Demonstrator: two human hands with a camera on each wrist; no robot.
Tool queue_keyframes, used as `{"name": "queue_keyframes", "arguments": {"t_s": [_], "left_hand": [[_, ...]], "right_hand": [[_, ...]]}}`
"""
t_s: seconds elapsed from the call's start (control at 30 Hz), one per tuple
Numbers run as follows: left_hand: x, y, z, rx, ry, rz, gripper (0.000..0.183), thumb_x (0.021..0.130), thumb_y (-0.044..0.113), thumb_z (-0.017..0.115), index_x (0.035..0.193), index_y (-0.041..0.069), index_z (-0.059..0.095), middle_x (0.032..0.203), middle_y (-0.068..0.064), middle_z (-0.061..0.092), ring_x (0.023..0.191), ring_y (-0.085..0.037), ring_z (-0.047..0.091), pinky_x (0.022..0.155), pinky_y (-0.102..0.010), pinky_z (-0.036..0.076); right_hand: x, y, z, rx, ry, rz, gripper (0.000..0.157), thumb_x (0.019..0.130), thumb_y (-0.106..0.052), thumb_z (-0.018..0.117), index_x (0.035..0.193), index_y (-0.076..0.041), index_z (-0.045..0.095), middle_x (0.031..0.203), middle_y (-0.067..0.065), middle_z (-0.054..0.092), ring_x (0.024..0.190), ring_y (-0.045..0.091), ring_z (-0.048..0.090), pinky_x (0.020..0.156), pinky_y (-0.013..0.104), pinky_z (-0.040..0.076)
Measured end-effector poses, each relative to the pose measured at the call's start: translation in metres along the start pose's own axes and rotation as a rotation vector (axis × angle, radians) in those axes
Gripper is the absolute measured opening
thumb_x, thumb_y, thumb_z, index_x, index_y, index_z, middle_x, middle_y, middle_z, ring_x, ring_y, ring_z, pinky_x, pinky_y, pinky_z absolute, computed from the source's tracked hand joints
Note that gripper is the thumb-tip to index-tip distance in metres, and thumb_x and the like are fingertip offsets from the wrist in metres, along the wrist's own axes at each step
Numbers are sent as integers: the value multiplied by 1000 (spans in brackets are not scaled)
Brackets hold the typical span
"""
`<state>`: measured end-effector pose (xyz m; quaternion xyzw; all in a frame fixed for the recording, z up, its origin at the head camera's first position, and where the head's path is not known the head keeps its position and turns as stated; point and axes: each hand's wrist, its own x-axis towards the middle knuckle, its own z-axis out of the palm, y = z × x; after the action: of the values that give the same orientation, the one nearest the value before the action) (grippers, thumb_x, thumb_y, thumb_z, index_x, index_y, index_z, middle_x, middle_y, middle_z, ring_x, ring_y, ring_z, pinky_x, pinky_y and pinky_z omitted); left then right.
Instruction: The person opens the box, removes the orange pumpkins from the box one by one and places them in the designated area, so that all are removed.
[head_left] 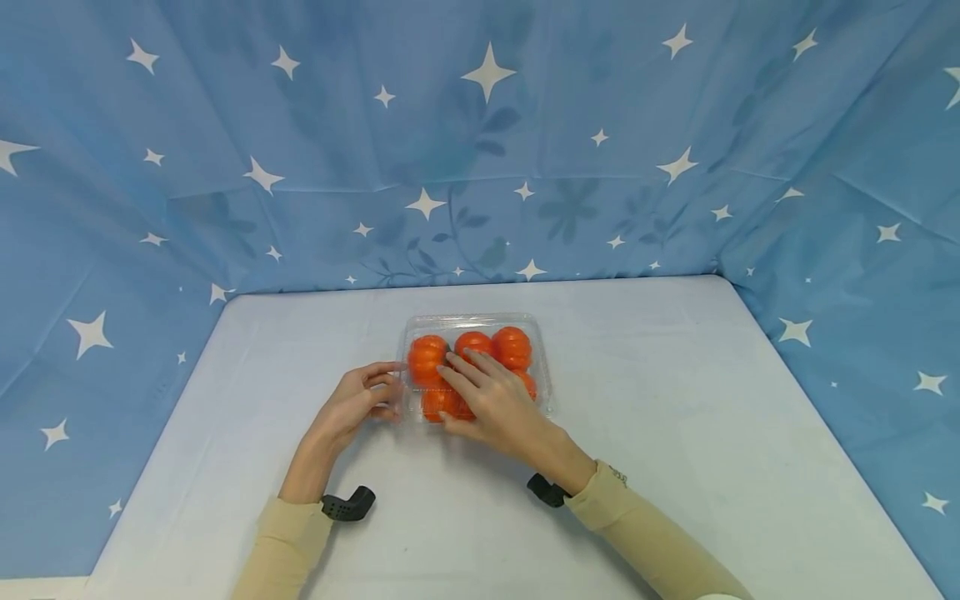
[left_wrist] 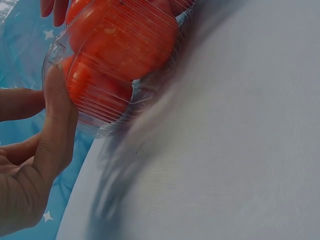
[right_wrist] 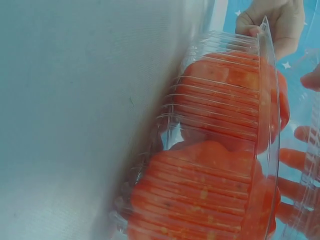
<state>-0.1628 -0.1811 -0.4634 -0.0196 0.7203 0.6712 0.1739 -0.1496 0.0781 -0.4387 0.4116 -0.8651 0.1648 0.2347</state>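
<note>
A clear plastic container [head_left: 544,392] sits mid-table with several orange-red, ribbed, pumpkin-like fruits [head_left: 428,360] inside. Ribbed walls and a protruding rim [right_wrist: 272,100] show in the right wrist view. At the container's left edge is my left hand [head_left: 362,400]; its thumb [left_wrist: 57,107] lies against the rim corner, and the bent fingers meet the same edge. My right hand [head_left: 491,408] reaches over the front of the container, fingers spread above the fruits and partly covering them. Through clear plastic, its fingers [right_wrist: 295,187] appear apart from the fruits.
The container stands on a white-covered table [head_left: 712,417]. A blue curtain [head_left: 360,150] with white stars surrounds the back and sides. Dark wrist mounts [head_left: 348,504] sit at both of my cuffs.
</note>
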Motion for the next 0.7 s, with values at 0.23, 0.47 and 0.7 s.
{"name": "queue_keyframes", "arguments": {"t_s": [0.23,0.47,0.7], "left_hand": [[-1,0,-4,10,2,8,52,94,-5,54,145,-8,45,97,-6,63,71,-14,61,65,-31,62],[-1,0,-12,24,3,2,52,97,-2,55,147,-8,43,100,-7,64,73,-13,60,66,-28,60],[-7,4,-24,56,33,-20,52,100,0,55,149,-7,42,103,-7,63,72,-11,60,67,-27,60]], "right_hand": [[-1,-1,0,19,-29,-2,57,85,-29,81,135,-6,66,140,16,64,128,35,63,109,46,51],[-1,0,1,27,-62,-6,55,85,-22,79,137,-9,65,143,15,63,132,36,59,111,48,49],[-2,3,3,18,-67,-11,53,84,-17,79,135,-11,66,141,15,64,130,38,60,105,51,53]]}}
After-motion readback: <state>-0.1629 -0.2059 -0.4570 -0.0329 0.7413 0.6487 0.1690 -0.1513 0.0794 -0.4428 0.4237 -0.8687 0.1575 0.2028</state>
